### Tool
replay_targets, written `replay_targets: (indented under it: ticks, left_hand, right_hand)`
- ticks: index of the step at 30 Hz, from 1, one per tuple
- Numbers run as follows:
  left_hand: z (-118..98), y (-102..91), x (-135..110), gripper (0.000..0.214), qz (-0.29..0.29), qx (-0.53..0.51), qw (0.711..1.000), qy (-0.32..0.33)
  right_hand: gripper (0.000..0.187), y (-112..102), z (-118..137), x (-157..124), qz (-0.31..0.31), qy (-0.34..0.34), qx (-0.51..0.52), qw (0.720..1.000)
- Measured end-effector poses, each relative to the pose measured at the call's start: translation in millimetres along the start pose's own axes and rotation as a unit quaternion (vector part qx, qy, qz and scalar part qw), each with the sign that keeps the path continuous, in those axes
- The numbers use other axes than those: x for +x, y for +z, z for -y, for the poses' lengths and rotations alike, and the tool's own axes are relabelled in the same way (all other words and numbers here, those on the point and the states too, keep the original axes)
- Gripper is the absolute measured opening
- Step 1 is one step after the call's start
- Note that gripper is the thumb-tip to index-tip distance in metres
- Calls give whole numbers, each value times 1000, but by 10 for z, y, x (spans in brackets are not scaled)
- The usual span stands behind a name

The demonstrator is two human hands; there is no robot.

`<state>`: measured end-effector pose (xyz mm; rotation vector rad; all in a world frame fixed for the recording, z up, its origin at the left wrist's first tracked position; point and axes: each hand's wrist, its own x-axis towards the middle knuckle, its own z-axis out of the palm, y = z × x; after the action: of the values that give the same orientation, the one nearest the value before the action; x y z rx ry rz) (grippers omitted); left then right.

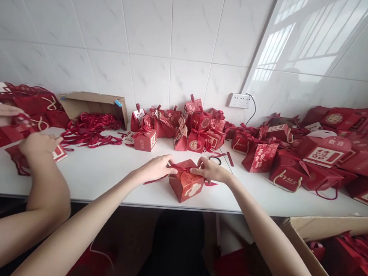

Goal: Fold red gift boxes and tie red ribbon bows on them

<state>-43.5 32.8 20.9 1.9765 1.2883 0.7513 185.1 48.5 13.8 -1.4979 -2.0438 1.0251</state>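
Note:
A small red gift box point(184, 185) with a pale flower-shaped patch sits near the front edge of the white table, a red ribbon point(157, 181) across its top. My left hand point(157, 166) is closed at the box's upper left, fingertips pinching the ribbon. From the other side, my right hand point(211, 170) pinches the ribbon at the upper right, with a ribbon end showing below it. The fingers cover part of the ribbon's middle, so I cannot make out how it is tied.
At left, a co-worker's hands point(38, 144) handle another red box. A cardboard box point(94, 98) spills red ribbons point(95, 126). Finished-looking boxes point(196, 141) stand along the tiled wall, with more piled right point(324, 150). A power strip point(239, 100) hangs behind. An open carton point(340, 227) stands lower right.

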Motion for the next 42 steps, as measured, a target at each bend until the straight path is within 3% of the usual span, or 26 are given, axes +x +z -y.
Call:
replay_targets:
  ticks: [4,9,12,15,18,21,30,36,42]
  left_hand:
    - [5,-88,5,18,-12,-8,999,43]
    - [-12,-99,-88,19,-10,-29,997,71]
    - [-34,-75,-128,24,60,-69,995,36]
    - [-40,-48,-124,38,133,-103,985,-31]
    - [-15,-35,-103,47,176,-129,971,-97]
    - [24,-40,-93,42,206,-190,953,-117]
    - [145,41,-135,39,154,-217,960,-84]
    - [293,85,-158,44,138,-191,970,-53]
    - [224,43,-182,38,141,-173,973,-62]
  right_hand:
    - [49,-30,-29,-146,96,-4,85,992]
    - [52,-1,-51,-309,87,-25,141,986]
    - [53,24,-101,-341,57,-12,98,994]
    - [54,27,-144,-340,80,-10,91,993]
    - [54,11,-166,-323,91,-32,121,988]
    - [51,-5,-177,-310,65,-71,152,984]
    - [45,22,-282,-304,90,-13,221,971]
    - [42,79,-395,-230,111,-49,289,950]
    - [37,2,-278,-312,76,-67,235,967]
